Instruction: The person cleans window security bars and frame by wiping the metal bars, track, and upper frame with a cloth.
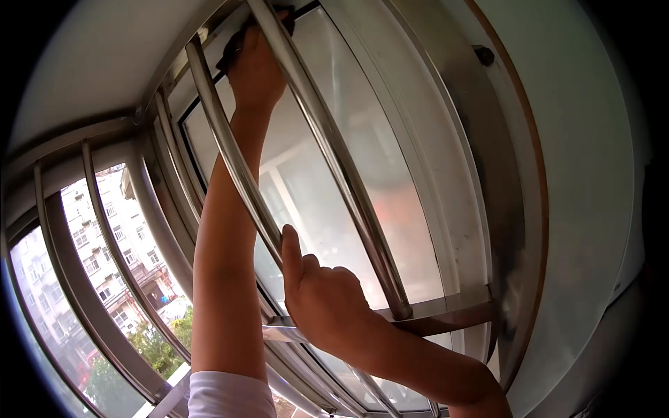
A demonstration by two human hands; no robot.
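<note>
Cloth (228, 56) by the look of it, black, bunched at 11 o'clock near the top of the window pane (300, 160). Steel bars (316, 129) in front; buildings (143, 232) outside at 9, pale panel (585, 174) at 3. Left hand (256, 73) closed on cloth, arm (226, 279) extended up behind bars. Right hand (324, 299) at 6, half-curled, one finger straight by a bar; can't tell if gripping.

Bars (333, 148) before window pane (296, 184), buildings (143, 230) left
</note>
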